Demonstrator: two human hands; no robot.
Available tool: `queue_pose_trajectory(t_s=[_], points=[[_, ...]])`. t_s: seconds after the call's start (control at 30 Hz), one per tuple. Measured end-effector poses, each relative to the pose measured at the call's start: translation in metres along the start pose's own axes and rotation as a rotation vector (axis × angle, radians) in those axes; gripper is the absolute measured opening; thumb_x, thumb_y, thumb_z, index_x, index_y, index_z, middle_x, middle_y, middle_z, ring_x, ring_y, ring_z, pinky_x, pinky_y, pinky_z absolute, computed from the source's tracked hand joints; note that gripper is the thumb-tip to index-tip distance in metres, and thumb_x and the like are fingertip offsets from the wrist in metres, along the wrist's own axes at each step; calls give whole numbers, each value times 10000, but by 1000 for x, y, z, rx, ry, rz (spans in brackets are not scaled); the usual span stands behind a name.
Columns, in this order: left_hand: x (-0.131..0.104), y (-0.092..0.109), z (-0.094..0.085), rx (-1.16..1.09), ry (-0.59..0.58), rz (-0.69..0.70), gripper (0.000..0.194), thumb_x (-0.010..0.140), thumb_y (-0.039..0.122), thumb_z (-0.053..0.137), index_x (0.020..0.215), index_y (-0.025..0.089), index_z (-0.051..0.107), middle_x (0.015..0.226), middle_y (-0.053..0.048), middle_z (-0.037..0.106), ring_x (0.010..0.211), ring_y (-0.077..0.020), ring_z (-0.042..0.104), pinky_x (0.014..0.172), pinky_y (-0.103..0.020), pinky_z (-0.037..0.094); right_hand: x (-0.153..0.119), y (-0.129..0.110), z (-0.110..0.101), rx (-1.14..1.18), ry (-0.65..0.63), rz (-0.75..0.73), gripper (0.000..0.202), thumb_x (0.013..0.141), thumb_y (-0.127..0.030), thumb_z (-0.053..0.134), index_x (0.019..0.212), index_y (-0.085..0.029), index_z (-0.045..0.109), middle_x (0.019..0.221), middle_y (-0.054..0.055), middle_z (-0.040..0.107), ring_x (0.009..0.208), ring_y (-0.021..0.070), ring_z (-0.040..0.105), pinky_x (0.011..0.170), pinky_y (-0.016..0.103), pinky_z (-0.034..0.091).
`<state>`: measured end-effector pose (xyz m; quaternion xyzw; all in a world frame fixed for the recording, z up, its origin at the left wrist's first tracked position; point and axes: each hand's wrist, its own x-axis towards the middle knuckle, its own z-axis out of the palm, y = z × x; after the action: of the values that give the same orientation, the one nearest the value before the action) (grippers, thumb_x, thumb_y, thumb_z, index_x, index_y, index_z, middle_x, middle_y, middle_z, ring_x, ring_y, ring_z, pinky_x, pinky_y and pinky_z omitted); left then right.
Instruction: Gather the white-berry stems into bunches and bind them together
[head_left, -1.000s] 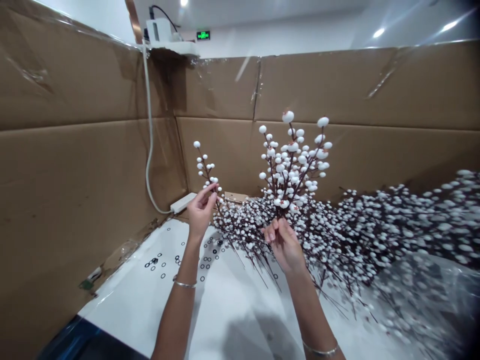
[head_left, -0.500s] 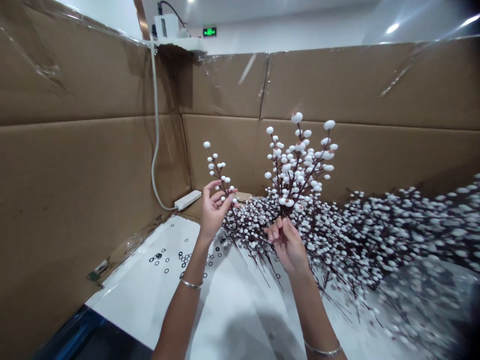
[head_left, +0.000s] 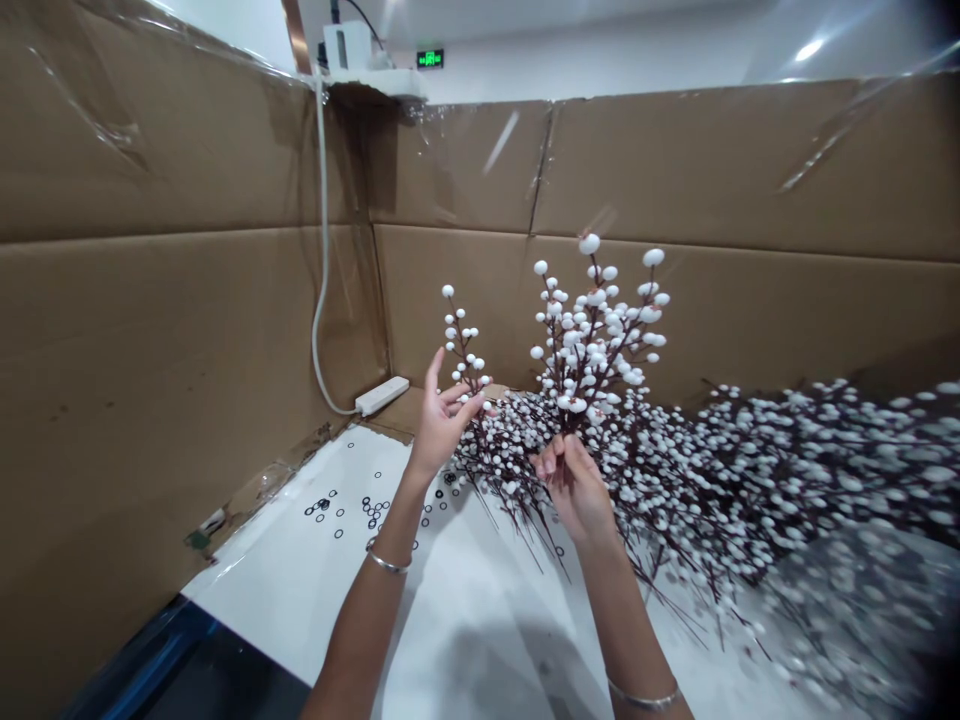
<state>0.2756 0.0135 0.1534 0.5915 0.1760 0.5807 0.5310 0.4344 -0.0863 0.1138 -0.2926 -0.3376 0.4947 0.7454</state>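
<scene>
My right hand is closed around the stems of an upright bunch of white berry branches, brown-stemmed with round white berries. To its left, my left hand pinches a single white berry branch low down between thumb and fingers, its index finger raised. The small branch stands upright, a little apart from the bunch. Just behind both hands lies a long heap of the same berry branches, stems pointing toward me. The lower stem ends in my right hand are hidden by the fingers.
Small black rings lie scattered on the white table surface. Cardboard walls enclose the left and back. A white power strip with a cable sits in the corner. Clear plastic covers branches at the right.
My left hand has moved right with the single branch, closer to the bunch, and its index finger has lifted. My right hand holds the bunch almost still. The view has shifted slightly.
</scene>
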Motion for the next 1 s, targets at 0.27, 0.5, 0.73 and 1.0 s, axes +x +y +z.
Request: queue_pose_trajectory(t_s=[0.27, 0.5, 0.73, 1.0], points=[[-3, -2, 13, -102, -93, -131, 740, 807, 337, 687, 1404, 197, 273, 1096, -142, 690, 715, -171, 700, 697, -333, 576, 0, 15, 8, -97, 68, 13, 300, 796, -437, 659, 745, -172, 529, 684, -8, 544, 670, 100, 527, 700, 241, 436], [-12, -15, 40, -82, 84, -63, 645, 738, 297, 756, 1273, 224, 404, 912, -53, 678, 768, -162, 695, 703, -288, 579, -4, 29, 21, -84, 57, 50, 307, 791, -449, 658, 758, -178, 517, 618, -25, 531, 599, 95, 517, 642, 228, 436], [-19, -22, 49, 63, 178, 111, 560, 786, 290, 713, 1256, 259, 409, 968, -47, 638, 935, -167, 652, 831, -321, 546, -7, 30, 26, -9, 42, 74, 315, 775, -433, 682, 742, -181, 496, 574, -42, 459, 546, 74, 471, 577, 210, 415], [-20, -32, 53, 141, 261, 300, 454, 825, 275, 679, 1183, 242, 403, 1012, -60, 625, 986, -163, 617, 853, -327, 494, -8, 36, 30, 61, 73, 97, 305, 745, -440, 710, 812, -198, 536, 601, -34, 464, 559, 73, 441, 547, 198, 398]])
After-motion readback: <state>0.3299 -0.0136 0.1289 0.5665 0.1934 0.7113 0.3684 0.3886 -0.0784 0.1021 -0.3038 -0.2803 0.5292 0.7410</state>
